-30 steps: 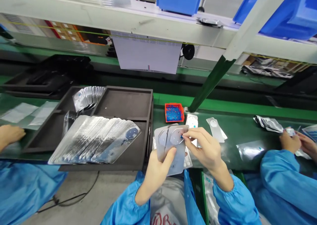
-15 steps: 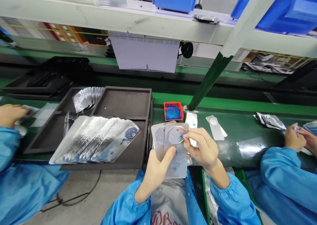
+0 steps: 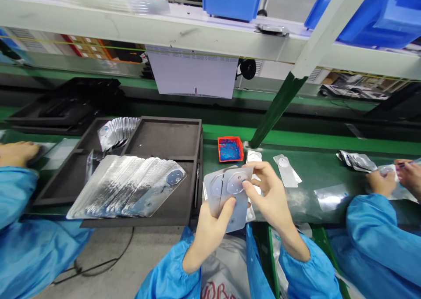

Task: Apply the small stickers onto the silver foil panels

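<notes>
A small fan of silver foil pouches (image 3: 226, 193) is gripped upright by the left hand (image 3: 210, 229), thumb pressed across the front pouch, fingers curled behind. The right hand (image 3: 269, 193) is set against the right edge of the front pouch, thumb tip touching the round disc area beside a tiny blue dot (image 3: 242, 181), fingers partly curled, nothing else seen held. Just beyond the right hand a small red tray (image 3: 230, 149) with blue bits is seen on the green belt (image 3: 315, 172), with loose pouches (image 3: 287, 169) beside it. Left of the left hand a dark compartment tray (image 3: 164, 137) is filled with a long row of overlapped foil pouches (image 3: 128, 189). A co-worker's hand (image 3: 16, 153) is seen far left, and another co-worker's hands (image 3: 381, 183) far right on more pouches.
</notes>
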The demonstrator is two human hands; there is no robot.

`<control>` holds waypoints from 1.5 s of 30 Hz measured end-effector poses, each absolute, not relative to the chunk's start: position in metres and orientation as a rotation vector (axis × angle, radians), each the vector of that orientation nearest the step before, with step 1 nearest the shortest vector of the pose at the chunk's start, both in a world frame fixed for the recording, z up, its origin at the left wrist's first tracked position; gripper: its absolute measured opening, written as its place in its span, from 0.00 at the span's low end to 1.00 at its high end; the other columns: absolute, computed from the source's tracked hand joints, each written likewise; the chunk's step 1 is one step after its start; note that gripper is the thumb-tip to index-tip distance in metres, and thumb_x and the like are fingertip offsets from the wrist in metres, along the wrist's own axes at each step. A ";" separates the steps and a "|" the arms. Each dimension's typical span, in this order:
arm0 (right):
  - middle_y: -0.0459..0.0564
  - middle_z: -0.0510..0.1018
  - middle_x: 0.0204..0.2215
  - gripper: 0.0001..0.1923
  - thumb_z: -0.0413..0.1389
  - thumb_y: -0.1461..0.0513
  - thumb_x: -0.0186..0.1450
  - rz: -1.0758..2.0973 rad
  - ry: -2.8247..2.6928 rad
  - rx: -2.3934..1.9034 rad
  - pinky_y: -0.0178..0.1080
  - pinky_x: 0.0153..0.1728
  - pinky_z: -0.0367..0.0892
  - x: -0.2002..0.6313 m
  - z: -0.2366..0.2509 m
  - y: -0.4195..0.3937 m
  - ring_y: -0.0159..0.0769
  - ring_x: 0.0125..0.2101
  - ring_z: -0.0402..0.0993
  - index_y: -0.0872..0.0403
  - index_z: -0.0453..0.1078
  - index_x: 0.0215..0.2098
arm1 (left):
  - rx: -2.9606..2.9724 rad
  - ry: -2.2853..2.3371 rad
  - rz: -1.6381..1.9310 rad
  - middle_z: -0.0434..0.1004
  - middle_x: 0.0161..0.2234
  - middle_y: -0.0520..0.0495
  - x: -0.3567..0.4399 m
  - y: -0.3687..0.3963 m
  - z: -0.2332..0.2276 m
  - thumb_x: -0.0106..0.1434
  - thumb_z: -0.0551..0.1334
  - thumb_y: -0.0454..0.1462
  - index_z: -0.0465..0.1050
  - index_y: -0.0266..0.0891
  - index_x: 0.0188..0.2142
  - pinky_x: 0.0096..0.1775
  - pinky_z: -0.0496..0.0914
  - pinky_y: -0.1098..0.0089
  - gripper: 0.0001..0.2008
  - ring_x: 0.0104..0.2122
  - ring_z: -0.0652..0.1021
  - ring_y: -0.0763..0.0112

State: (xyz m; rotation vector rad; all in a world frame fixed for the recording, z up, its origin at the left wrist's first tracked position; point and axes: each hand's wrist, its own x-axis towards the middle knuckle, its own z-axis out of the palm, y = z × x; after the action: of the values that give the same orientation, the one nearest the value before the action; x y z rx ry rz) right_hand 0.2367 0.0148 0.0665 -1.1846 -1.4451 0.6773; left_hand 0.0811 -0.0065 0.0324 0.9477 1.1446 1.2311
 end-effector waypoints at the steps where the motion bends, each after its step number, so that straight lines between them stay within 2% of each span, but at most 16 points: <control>1: 0.49 0.82 0.38 0.07 0.64 0.57 0.70 0.809 -1.405 -1.172 0.37 0.30 0.80 0.235 0.066 0.014 0.37 0.35 0.81 0.50 0.74 0.43 | 0.946 1.148 1.243 0.91 0.36 0.38 0.083 -0.008 0.031 0.57 0.75 0.50 0.87 0.37 0.35 0.45 0.85 0.59 0.17 0.39 0.89 0.48; 3: 0.46 0.79 0.31 0.13 0.64 0.52 0.70 0.945 -1.310 -1.143 0.37 0.28 0.77 0.230 0.064 0.014 0.35 0.29 0.77 0.50 0.70 0.35 | 0.934 1.160 1.265 0.91 0.39 0.37 0.087 -0.009 0.028 0.57 0.75 0.49 0.87 0.37 0.38 0.46 0.84 0.59 0.18 0.42 0.90 0.48; 6: 0.44 0.75 0.27 0.19 0.65 0.47 0.69 0.967 -1.188 -1.129 0.37 0.28 0.74 0.221 0.058 0.013 0.35 0.27 0.73 0.49 0.66 0.33 | 0.919 1.179 1.288 0.91 0.38 0.37 0.091 -0.011 0.025 0.56 0.75 0.52 0.87 0.37 0.37 0.46 0.84 0.58 0.20 0.42 0.90 0.48; 13: 0.44 0.76 0.28 0.14 0.60 0.49 0.70 0.937 -1.157 -1.070 0.36 0.31 0.72 0.207 0.053 0.010 0.34 0.27 0.71 0.48 0.65 0.37 | 0.938 1.240 1.303 0.91 0.37 0.35 0.090 -0.010 0.024 0.54 0.75 0.51 0.85 0.36 0.35 0.43 0.85 0.58 0.20 0.40 0.90 0.47; 18: 0.43 0.74 0.28 0.16 0.61 0.48 0.70 0.945 -1.180 -1.056 0.37 0.31 0.73 0.210 0.055 0.010 0.34 0.28 0.71 0.49 0.64 0.35 | 0.981 1.210 1.321 0.91 0.36 0.36 0.088 -0.010 0.027 0.55 0.74 0.48 0.86 0.36 0.34 0.46 0.85 0.59 0.17 0.40 0.90 0.48; 23: 0.46 0.79 0.31 0.11 0.58 0.51 0.74 0.943 -1.315 -1.066 0.38 0.31 0.76 0.218 0.054 0.011 0.36 0.30 0.77 0.49 0.67 0.40 | 0.977 1.236 1.326 0.91 0.34 0.38 0.083 -0.005 0.032 0.53 0.74 0.47 0.87 0.35 0.34 0.39 0.85 0.62 0.17 0.34 0.89 0.51; 25: 0.50 0.83 0.39 0.08 0.60 0.55 0.74 0.769 -1.400 -1.110 0.40 0.35 0.79 0.222 0.051 0.012 0.38 0.36 0.81 0.49 0.71 0.48 | 0.975 1.224 1.324 0.90 0.33 0.38 0.080 -0.002 0.035 0.53 0.74 0.48 0.88 0.35 0.34 0.38 0.85 0.62 0.17 0.34 0.89 0.51; 28: 0.53 0.84 0.46 0.20 0.66 0.64 0.70 0.123 -1.533 -1.108 0.42 0.40 0.82 0.229 0.048 0.013 0.41 0.42 0.84 0.48 0.72 0.59 | 0.977 1.217 1.336 0.91 0.34 0.37 0.077 0.000 0.039 0.55 0.74 0.49 0.88 0.34 0.34 0.38 0.85 0.63 0.19 0.35 0.89 0.51; 30: 0.51 0.85 0.41 0.21 0.67 0.69 0.70 -0.263 -1.660 -1.040 0.41 0.38 0.81 0.235 0.049 0.014 0.40 0.39 0.84 0.46 0.75 0.58 | 1.007 1.226 1.348 0.90 0.33 0.38 0.078 0.000 0.039 0.56 0.74 0.49 0.87 0.35 0.33 0.36 0.84 0.64 0.18 0.33 0.89 0.52; 32: 0.48 0.84 0.35 0.18 0.65 0.71 0.71 -0.460 -1.775 -0.998 0.40 0.35 0.79 0.239 0.052 0.015 0.38 0.34 0.83 0.45 0.78 0.54 | 1.050 1.242 1.371 0.90 0.31 0.39 0.079 0.000 0.037 0.57 0.73 0.48 0.87 0.36 0.31 0.34 0.83 0.65 0.16 0.31 0.88 0.55; 35: 0.47 0.84 0.32 0.12 0.64 0.70 0.72 -0.573 -1.850 -0.989 0.38 0.33 0.77 0.243 0.059 0.017 0.35 0.30 0.81 0.49 0.78 0.50 | 1.142 1.226 1.401 0.88 0.28 0.42 0.081 0.000 0.031 0.59 0.71 0.46 0.85 0.38 0.28 0.32 0.82 0.67 0.13 0.28 0.87 0.59; 39: 0.48 0.84 0.31 0.08 0.63 0.72 0.71 -0.674 -1.892 -0.941 0.37 0.33 0.77 0.245 0.064 0.021 0.35 0.30 0.81 0.53 0.76 0.44 | 1.256 1.181 1.437 0.89 0.29 0.44 0.081 0.002 0.025 0.60 0.70 0.41 0.86 0.39 0.29 0.35 0.83 0.68 0.09 0.29 0.88 0.59; 45: 0.49 0.83 0.29 0.06 0.60 0.69 0.74 -0.727 -1.866 -0.861 0.37 0.33 0.78 0.244 0.061 0.022 0.36 0.29 0.80 0.52 0.74 0.41 | 1.181 1.190 1.395 0.89 0.28 0.44 0.080 -0.001 0.030 0.59 0.71 0.43 0.86 0.38 0.29 0.32 0.83 0.68 0.10 0.28 0.88 0.59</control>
State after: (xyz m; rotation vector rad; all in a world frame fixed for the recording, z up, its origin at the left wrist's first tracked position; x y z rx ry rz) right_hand 0.2445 0.0223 0.0606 -0.8612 -1.8663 -0.7273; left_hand 0.0795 -0.0011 0.0298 1.1812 1.1903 1.3952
